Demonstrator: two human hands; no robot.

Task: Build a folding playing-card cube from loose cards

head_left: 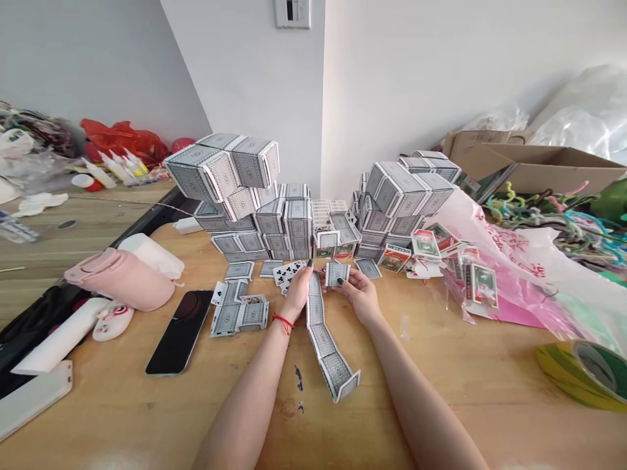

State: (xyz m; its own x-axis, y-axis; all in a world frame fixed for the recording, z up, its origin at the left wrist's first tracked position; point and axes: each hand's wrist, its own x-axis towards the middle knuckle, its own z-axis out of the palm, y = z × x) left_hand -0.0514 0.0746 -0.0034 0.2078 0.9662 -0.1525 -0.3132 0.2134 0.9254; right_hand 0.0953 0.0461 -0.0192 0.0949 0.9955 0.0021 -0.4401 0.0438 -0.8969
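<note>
My left hand (298, 294), with a red string bracelet, grips a small fan of club playing cards (287, 274) at its fingertips. My right hand (360, 297) pinches a single grey-backed playing card (337, 274) between its fingers. Between my hands, a long strip of joined cards (326, 339) lies on the wooden table (117, 405). Two tall structures of grey-patterned card boxes (245, 196) (401, 202) rise just beyond my hands. A smaller joined card piece (239, 314) lies left of my left hand.
A black phone (180, 333) and a pink flask (120, 279) lie at left. Banknote-printed card packs (426, 245) sit on a pink plastic bag (499, 261) at right. Behind are a cardboard box (533, 170) and tangled pipe cleaners (553, 219). A tape roll (585, 375) rests at the right.
</note>
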